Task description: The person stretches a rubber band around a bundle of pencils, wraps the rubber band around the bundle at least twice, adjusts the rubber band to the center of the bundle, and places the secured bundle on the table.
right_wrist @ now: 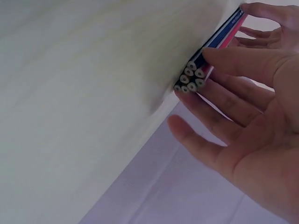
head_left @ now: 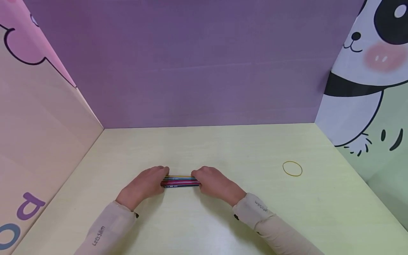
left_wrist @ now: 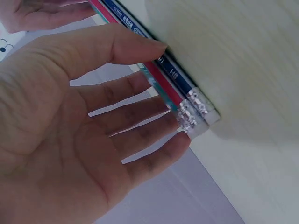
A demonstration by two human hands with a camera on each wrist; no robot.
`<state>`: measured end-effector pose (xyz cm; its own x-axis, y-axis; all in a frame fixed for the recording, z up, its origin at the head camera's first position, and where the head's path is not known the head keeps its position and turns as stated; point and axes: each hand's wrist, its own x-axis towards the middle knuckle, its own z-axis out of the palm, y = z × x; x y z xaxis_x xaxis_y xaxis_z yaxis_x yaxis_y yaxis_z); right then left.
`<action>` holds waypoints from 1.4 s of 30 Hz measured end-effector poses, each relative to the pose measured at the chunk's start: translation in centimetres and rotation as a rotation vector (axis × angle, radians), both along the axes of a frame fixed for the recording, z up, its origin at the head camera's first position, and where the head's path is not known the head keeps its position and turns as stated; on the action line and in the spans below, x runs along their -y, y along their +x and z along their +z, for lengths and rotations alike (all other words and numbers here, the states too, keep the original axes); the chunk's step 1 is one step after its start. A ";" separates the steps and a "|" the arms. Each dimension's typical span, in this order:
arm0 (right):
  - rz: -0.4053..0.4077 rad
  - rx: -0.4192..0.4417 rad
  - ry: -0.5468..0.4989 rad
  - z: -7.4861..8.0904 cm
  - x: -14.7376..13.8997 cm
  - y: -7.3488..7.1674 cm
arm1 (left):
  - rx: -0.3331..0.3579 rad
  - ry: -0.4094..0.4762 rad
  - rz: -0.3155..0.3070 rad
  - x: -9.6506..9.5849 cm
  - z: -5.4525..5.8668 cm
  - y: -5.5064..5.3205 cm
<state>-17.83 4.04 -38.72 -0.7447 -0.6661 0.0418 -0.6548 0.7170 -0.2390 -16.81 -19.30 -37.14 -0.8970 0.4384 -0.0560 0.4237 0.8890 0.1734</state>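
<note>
- A bundle of pencils [head_left: 180, 181] is held level between two hands in the lower middle of the head frame, its length running left to right; whether the table [head_left: 251, 148] is touched by it cannot be told.
- The left end is grasped by the left hand [head_left: 147, 182]: in the left wrist view the thumb is laid along a navy pencil marked HB, and the fingertips are set against the opposite side, the fingers bent only slightly and spread apart.
- Silver ferrules [left_wrist: 188, 113] and pale erasers are left exposed just beyond this hand, toward the right of the left wrist frame; red and teal barrels are seen beside the navy.
- The right end is grasped by the right hand [head_left: 213, 182]: the bundle is pinched between thumb and fingers, while one finger is held apart from it, near the middle of the right wrist frame.
- Flat, round pencil ends with dark cores are shown clustered at the upper right of that frame.
- A yellow rubber band [head_left: 292, 175] is laid as an open loop on the table, right of centre in the head frame, well apart from both hands.
</note>
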 end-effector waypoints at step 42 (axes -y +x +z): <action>-0.060 -0.044 0.148 -0.2 0.1 0.5 | 0.006 0.078 -0.087 -0.9 -0.9 0.2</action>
<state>-17.36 3.93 -38.87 -0.7831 -0.6216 -0.0201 -0.6170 0.7805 -0.1002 -16.57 -18.45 -38.07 -0.8554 0.5175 -0.0237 0.4971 0.8329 0.2432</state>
